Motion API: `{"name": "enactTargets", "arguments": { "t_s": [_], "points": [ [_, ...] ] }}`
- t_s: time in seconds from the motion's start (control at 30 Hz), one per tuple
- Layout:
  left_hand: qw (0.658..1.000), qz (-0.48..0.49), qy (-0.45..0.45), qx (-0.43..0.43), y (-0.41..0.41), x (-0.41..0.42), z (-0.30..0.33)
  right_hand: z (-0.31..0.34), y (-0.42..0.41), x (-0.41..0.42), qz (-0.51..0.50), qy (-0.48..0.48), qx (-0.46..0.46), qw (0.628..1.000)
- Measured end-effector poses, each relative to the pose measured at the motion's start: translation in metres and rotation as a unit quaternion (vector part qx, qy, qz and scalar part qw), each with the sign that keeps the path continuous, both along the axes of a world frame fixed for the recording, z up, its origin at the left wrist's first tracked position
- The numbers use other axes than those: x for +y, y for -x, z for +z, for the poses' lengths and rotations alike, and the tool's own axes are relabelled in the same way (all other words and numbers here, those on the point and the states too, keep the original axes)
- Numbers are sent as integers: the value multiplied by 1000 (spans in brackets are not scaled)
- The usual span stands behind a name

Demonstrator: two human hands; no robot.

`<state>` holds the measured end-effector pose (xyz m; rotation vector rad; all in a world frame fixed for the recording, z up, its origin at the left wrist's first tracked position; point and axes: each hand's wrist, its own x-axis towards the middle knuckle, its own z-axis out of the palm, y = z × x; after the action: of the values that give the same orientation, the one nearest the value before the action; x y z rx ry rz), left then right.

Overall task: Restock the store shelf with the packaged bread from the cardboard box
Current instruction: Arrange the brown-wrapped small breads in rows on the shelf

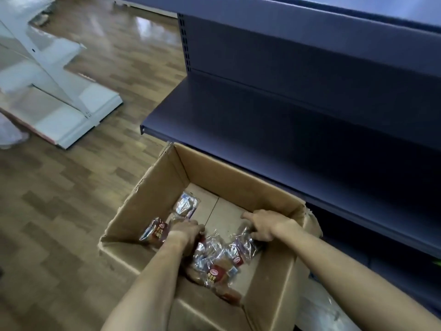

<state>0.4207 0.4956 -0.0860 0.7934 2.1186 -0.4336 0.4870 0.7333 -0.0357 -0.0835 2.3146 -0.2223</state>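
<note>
Both hands are reaching into the cardboard box (152, 187) — left hand (185, 231) gripping a bread packet (155, 231) at nine o'clock, right hand (265, 224) clutching another packet (247, 240) at three — lifting gently is avoiding crushing; shelf (238, 120) waiting at twelve

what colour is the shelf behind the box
Dark blue-grey metal shelf, bare, seen in the head view.

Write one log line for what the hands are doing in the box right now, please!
stage: picking | left hand: grips bread pack | right hand: grips bread pack | cardboard box: packs remain | shelf: no bread visible
</note>
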Motion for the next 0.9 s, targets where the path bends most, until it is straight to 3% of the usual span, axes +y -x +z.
{"name": "enactTargets", "arguments": {
  "t_s": [0.3, 0.57, 0.9],
  "points": [
    [981, -161, 80, 73, -9, 3, -28, -20, 5, 1, -20, 15, -17, 1000],
    [974, -180, 65, 125, 1, 8, -22, -19, 5, -1, -11, 7, -29, 999],
    [966, -116, -92, 214, 4, 5, 22, -16, 2, -4, -13, -4, -38, 999]
  ]
}}
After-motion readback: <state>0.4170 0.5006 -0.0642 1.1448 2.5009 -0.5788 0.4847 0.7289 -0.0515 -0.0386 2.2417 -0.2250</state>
